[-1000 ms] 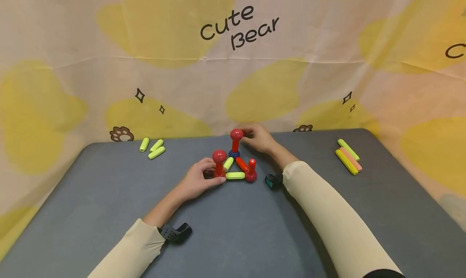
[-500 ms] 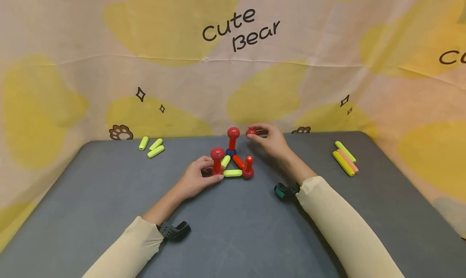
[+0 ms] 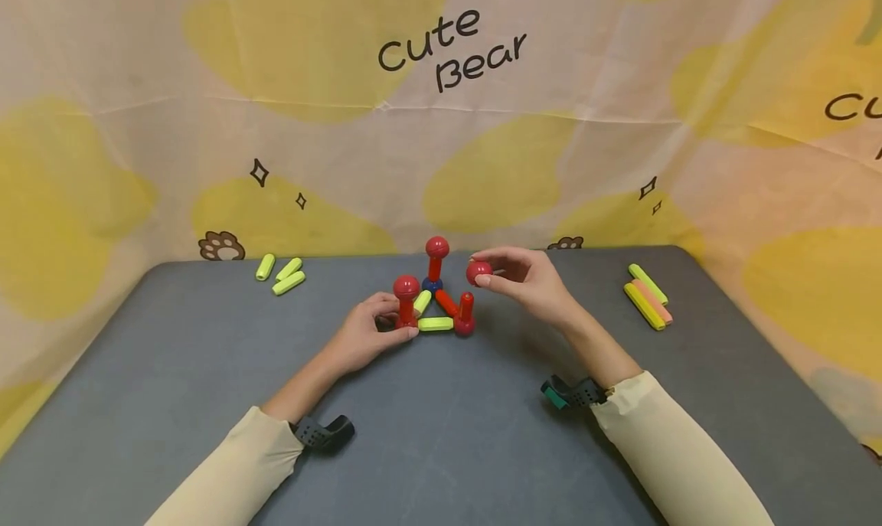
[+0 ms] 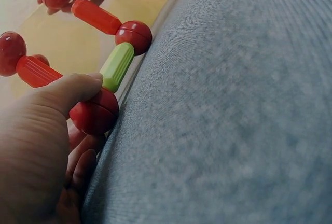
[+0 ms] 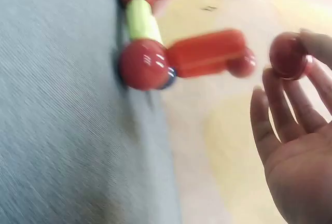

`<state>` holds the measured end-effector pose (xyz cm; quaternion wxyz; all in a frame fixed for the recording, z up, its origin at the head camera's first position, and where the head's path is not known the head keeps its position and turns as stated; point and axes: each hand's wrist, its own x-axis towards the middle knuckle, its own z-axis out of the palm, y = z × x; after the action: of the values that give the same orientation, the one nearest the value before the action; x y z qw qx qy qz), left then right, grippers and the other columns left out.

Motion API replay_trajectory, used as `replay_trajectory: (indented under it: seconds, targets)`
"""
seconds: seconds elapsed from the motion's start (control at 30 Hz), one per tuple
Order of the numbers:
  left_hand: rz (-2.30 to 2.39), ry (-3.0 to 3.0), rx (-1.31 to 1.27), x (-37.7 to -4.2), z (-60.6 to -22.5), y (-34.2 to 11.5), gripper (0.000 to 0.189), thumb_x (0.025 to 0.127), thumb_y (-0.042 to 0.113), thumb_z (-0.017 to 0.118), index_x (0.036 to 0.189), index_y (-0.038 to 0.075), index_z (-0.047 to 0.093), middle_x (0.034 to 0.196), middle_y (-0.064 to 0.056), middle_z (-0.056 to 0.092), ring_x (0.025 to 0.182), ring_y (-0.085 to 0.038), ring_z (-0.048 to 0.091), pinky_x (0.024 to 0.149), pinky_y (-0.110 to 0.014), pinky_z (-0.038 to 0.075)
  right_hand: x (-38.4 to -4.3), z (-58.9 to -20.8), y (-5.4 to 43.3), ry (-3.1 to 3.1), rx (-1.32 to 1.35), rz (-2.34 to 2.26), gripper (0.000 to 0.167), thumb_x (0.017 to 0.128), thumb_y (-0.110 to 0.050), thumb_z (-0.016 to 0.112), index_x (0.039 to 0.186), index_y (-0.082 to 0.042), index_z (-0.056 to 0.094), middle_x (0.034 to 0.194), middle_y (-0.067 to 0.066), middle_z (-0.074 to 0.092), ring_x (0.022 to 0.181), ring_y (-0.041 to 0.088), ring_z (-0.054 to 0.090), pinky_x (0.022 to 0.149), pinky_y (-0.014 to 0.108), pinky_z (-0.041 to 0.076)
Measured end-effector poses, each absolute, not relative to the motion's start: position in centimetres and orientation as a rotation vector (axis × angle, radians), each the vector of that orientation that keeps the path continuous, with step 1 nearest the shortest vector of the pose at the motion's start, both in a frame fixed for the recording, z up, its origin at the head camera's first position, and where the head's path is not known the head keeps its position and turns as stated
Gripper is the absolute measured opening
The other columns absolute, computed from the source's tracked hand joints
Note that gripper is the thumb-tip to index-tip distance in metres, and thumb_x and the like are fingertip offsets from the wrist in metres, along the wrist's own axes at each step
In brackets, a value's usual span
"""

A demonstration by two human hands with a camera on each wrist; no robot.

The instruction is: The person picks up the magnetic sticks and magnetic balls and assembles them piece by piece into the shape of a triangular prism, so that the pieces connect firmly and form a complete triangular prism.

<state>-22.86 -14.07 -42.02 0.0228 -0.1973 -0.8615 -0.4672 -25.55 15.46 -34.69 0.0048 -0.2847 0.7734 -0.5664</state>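
A frame of balls and rods stands mid-table, its base a triangle with lime rods [image 3: 436, 324] and a red rod [image 3: 446, 302]. My left hand [image 3: 361, 334] grips the red ball [image 4: 95, 111] at its left corner, thumb on top in the left wrist view. From that corner rises a red rod capped by a red ball [image 3: 406, 287]. At the back, a blue ball [image 3: 432, 285] bears another capped upright rod [image 3: 435, 269]. The right corner's upright red rod [image 3: 466, 305] has a bare top. My right hand [image 3: 534, 281] pinches a loose red ball [image 3: 478, 272] above and beside it.
Three short lime rods [image 3: 289, 283] lie at the table's back left. At the right lie longer rods, two yellow-green [image 3: 644, 306] and one pink [image 3: 652, 302]. A printed cloth [image 3: 496, 166] hangs behind the grey table [image 3: 441, 434].
My right hand has come away from the back upright, bringing the loose red ball into sight, then moved forward and down toward the right corner's rod. My left hand keeps its hold.
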Motion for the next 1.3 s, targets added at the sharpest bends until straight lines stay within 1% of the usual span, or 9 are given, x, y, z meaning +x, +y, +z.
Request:
replay_trajectory:
  seconds: [0.23, 0.47, 0.6, 0.73, 0.83, 0.97, 1.1, 1.2, 1.3]
  targets:
    - [-1.443, -2.685, -0.616, -22.9, -41.7, -14.0, 0.035, 0.086, 0.021, 0.081, 0.116, 0.005, 0.074, 0.116, -0.01, 0.066, 0.096, -0.019, 0.064, 0.086, -0.029, 0.054, -25.2, -35.1, 14.7, 2.385, -0.934, -1.709, 0.034, 0.091, -0.004, 0.073, 0.124, -0.002, 0.068, 0.116, 0.017, 0.071, 0.103, 0.018, 0.068, 0.089, 0.028, 0.059]
    - [-1.447, -2.665, -0.629, -22.9, -41.7, -14.0, 0.034, 0.086, 0.019, 0.081, 0.115, 0.004, 0.074, 0.116, -0.01, 0.065, 0.096, -0.019, 0.064, 0.086, -0.029, 0.054, -25.1, -34.4, 15.6, 2.434, -0.931, -1.594, 0.041, 0.092, -0.012, 0.073, 0.132, -0.007, 0.065, 0.127, 0.01, 0.069, 0.113, 0.019, 0.066, 0.093, 0.03, 0.058]
    - [-1.439, -2.664, -0.629, -22.9, -41.8, -14.0, 0.034, 0.086, 0.02, 0.081, 0.115, 0.004, 0.074, 0.115, -0.01, 0.065, 0.096, -0.019, 0.064, 0.086, -0.03, 0.054, -25.6, -33.4, 17.9, 2.546, -0.843, -1.495, 0.04, 0.095, -0.017, 0.071, 0.133, -0.008, 0.065, 0.131, 0.009, 0.068, 0.116, 0.021, 0.065, 0.092, 0.025, 0.057]
    - [-1.424, -2.66, -0.615, -22.9, -41.8, -14.1, 0.033, 0.086, 0.02, 0.081, 0.114, 0.003, 0.074, 0.116, -0.01, 0.065, 0.096, -0.02, 0.065, 0.088, -0.033, 0.055, -26.2, -32.6, 21.2, 2.75, -0.708, -1.222, 0.04, 0.095, -0.026, 0.071, 0.132, -0.012, 0.066, 0.131, 0.01, 0.068, 0.116, 0.025, 0.066, 0.098, 0.037, 0.056]
    - [-1.401, -2.651, -0.592, -22.9, -41.7, -14.2, 0.032, 0.086, 0.018, 0.081, 0.113, 0.003, 0.075, 0.115, -0.01, 0.064, 0.095, -0.02, 0.064, 0.087, -0.034, 0.055, -26.4, -32.3, 23.8, 2.895, -0.612, -0.978, 0.042, 0.095, -0.029, 0.071, 0.133, -0.011, 0.065, 0.133, 0.014, 0.067, 0.115, 0.031, 0.066, 0.097, 0.051, 0.054]
    - [-1.378, -2.638, -0.558, -22.9, -41.7, -14.3, 0.032, 0.086, 0.018, 0.081, 0.113, 0.004, 0.075, 0.114, -0.01, 0.064, 0.094, -0.02, 0.063, 0.085, -0.033, 0.054, -26.6, -32.4, 27.4, 3.009, -0.442, -0.819, 0.047, 0.096, -0.03, 0.07, 0.136, -0.007, 0.062, 0.134, 0.021, 0.064, 0.116, 0.039, 0.065, 0.092, 0.055, 0.054]
    - [-1.378, -2.641, -0.536, -23.0, -41.8, -14.4, 0.033, 0.086, 0.019, 0.081, 0.114, 0.004, 0.074, 0.114, -0.01, 0.064, 0.094, -0.021, 0.063, 0.085, -0.033, 0.054, -26.6, -32.6, 30.7, 3.022, -0.268, -0.71, 0.051, 0.096, -0.032, 0.069, 0.138, -0.004, 0.059, 0.135, 0.026, 0.062, 0.118, 0.043, 0.062, 0.095, 0.059, 0.051]
    - [-1.38, -2.654, -0.523, -23.1, -41.7, -14.4, 0.034, 0.086, 0.019, 0.081, 0.115, 0.004, 0.074, 0.115, -0.01, 0.064, 0.094, -0.021, 0.063, 0.086, -0.034, 0.054, -26.5, -32.5, 32.5, 2.993, -0.186, -0.62, 0.053, 0.096, -0.033, 0.069, 0.137, -0.002, 0.059, 0.131, 0.028, 0.063, 0.118, 0.045, 0.059, 0.098, 0.063, 0.047]
    - [-1.379, -2.665, -0.511, -23.1, -41.8, -14.4, 0.034, 0.086, 0.02, 0.081, 0.115, 0.004, 0.073, 0.115, -0.011, 0.064, 0.094, -0.022, 0.063, 0.086, -0.034, 0.055, -26.4, -32.8, 33.8, 2.973, -0.152, -0.566, 0.053, 0.094, -0.031, 0.07, 0.135, 0.001, 0.06, 0.124, 0.029, 0.066, 0.111, 0.044, 0.061, 0.096, 0.063, 0.047]
